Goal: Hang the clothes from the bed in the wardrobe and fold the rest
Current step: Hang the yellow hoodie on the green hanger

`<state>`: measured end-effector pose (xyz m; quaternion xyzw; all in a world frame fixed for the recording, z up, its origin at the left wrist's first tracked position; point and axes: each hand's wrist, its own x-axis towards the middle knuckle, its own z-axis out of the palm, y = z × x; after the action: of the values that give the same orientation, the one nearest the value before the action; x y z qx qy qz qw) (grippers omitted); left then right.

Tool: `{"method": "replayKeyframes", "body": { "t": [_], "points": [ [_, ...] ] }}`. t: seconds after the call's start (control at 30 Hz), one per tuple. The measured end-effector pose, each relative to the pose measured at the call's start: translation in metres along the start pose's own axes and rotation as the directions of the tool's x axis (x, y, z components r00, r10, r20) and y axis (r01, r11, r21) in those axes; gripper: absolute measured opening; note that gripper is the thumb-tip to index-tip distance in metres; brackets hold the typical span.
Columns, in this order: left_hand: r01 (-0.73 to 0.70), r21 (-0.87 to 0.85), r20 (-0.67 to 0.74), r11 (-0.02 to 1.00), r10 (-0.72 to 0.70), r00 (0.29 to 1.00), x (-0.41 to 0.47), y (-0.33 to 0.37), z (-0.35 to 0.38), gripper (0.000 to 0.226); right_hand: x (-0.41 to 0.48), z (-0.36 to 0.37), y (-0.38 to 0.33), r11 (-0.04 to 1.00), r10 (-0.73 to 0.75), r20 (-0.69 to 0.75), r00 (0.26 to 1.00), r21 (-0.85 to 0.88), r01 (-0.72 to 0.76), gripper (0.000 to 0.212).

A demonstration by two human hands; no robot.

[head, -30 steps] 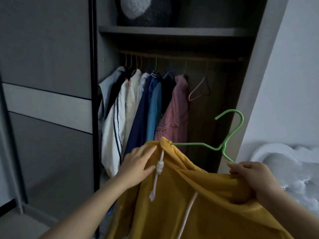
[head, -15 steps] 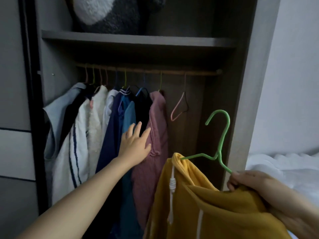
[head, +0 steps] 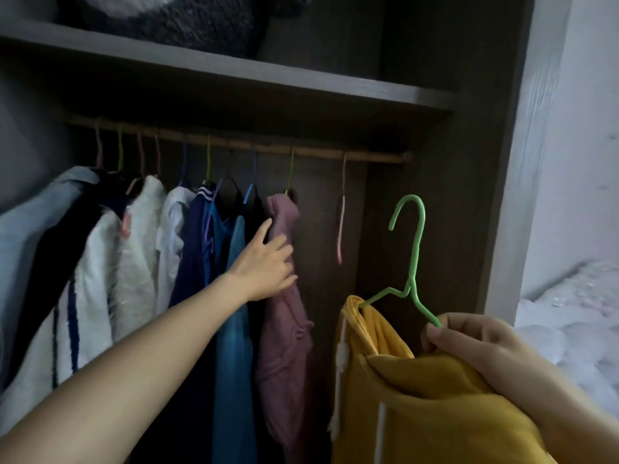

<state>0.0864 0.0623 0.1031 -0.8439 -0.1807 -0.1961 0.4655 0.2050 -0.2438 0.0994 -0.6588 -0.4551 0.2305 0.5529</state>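
A yellow hoodie (head: pixel 432 403) with white drawstrings hangs on a green hanger (head: pixel 413 262) at the lower right, in front of the open wardrobe. My right hand (head: pixel 475 349) grips the hanger's right arm and the hoodie's shoulder. The hanger's hook points up, below the wooden rail (head: pixel 368 156). My left hand (head: pixel 264 266) reaches into the wardrobe with its fingers spread, pressing on the pink garment (head: pixel 284 329), the rightmost one on the rail.
Several garments hang to the left: light blue, black, white, navy and blue (head: pixel 231 363). An empty pink hanger (head: pixel 341 226) hangs right of the pink garment. A shelf (head: pixel 301 82) above carries a fuzzy grey-and-white item. White bedding (head: pixel 576 323) lies at right.
My left hand let go of the hoodie, reached into the wardrobe and now presses on the pink garment. The view has moved closer to the rail, and the hanger is raised.
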Motion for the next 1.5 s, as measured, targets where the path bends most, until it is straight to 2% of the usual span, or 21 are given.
{"method": "replayKeyframes", "body": {
  "t": [0.07,0.1,0.13,0.2,0.23,0.3,0.37,0.5,0.6,0.67,0.83,0.93,1.0,1.13,1.23,1.3,1.37,1.5],
  "points": [
    [-0.007,0.054,-0.209,0.999,0.018,0.978,-0.012,-0.027,0.012,0.037,0.004,0.015,-0.004,1.0,0.005,-0.026,1.0,-0.012,-0.005,0.026],
    [-0.015,-0.01,-0.299,1.0,0.012,0.954,-0.02,-0.041,0.021,0.041,0.01,0.025,-0.004,1.0,-0.002,-0.04,0.999,-0.024,0.001,0.026],
    [-0.03,-0.081,-0.366,0.996,-0.001,0.931,-0.026,-0.051,0.029,0.042,0.013,0.036,-0.007,1.0,-0.007,-0.043,0.999,-0.028,0.006,0.026],
    [-0.02,-0.172,-0.405,0.985,-0.053,0.913,-0.026,-0.062,0.034,0.04,0.02,0.057,-0.014,0.999,-0.023,-0.052,0.998,-0.035,0.021,0.027],
    [0.018,-0.247,-0.368,0.969,-0.111,0.923,-0.024,-0.065,0.035,0.039,0.025,0.066,-0.016,0.999,-0.033,-0.075,0.997,-0.035,0.03,0.027],
    [0.14,-0.402,-0.194,0.905,-0.234,0.953,-0.02,-0.069,0.038,0.042,0.035,0.086,-0.022,0.998,-0.063,-0.134,0.989,-0.04,0.058,0.028],
    [0.241,-0.453,-0.031,0.858,-0.285,0.958,-0.016,-0.073,0.049,0.052,0.049,0.103,-0.029,0.995,-0.088,-0.196,0.977,-0.059,0.077,0.029],
    [0.284,-0.523,0.026,0.804,-0.318,0.948,-0.009,-0.075,0.059,0.054,0.083,0.124,-0.048,0.992,-0.102,-0.314,0.944,-0.107,0.071,0.024],
    [0.373,-0.648,0.096,0.664,-0.415,0.905,-0.007,-0.079,0.063,0.06,0.111,0.13,-0.059,0.989,-0.092,-0.383,0.919,-0.144,0.04,0.02],
    [0.421,-0.676,0.174,0.604,-0.425,0.889,-0.005,-0.09,0.067,0.068,0.129,0.128,-0.067,0.983,-0.098,-0.398,0.912,-0.182,0.026,0.019],
    [0.428,-0.557,0.318,0.711,-0.293,0.902,0.001,-0.119,0.067,0.088,0.17,0.127,-0.094,0.944,-0.155,-0.399,0.904,-0.33,0.016,0.021],
    [0.438,-0.505,0.392,0.744,-0.254,0.884,0.002,-0.129,0.059,0.084,0.196,0.125,-0.111,0.941,-0.165,-0.404,0.9,-0.337,0.022,0.028],
    [0.409,-0.501,0.388,0.762,-0.224,0.894,-0.001,-0.128,0.056,0.074,0.213,0.121,-0.119,0.933,-0.159,-0.405,0.901,-0.359,0.003,0.026],
    [0.377,-0.504,0.339,0.777,-0.223,0.914,-0.011,-0.127,0.055,0.065,0.244,0.111,-0.129,0.903,-0.149,-0.39,0.909,-0.429,-0.036,0.003],
    [0.37,-0.479,0.318,0.796,-0.236,0.918,-0.016,-0.128,0.061,0.065,0.269,0.101,-0.141,0.878,-0.22,-0.465,0.858,-0.478,-0.034,0.008],
    [0.373,-0.471,0.317,0.8,-0.241,0.917,-0.018,-0.128,0.064,0.065,0.286,0.096,-0.15,0.829,-0.251,-0.492,0.833,-0.554,-0.078,0.026],
    [0.378,-0.472,0.319,0.797,-0.245,0.915,-0.019,-0.128,0.067,0.066,0.301,0.092,-0.154,0.789,-0.236,-0.48,0.845,-0.602,-0.121,0.033],
    [0.383,-0.476,0.313,0.792,-0.255,0.915,-0.022,-0.127,0.07,0.067,0.327,0.098,-0.148,0.737,-0.226,-0.422,0.878,-0.664,-0.129,0.027]
  ]
}}
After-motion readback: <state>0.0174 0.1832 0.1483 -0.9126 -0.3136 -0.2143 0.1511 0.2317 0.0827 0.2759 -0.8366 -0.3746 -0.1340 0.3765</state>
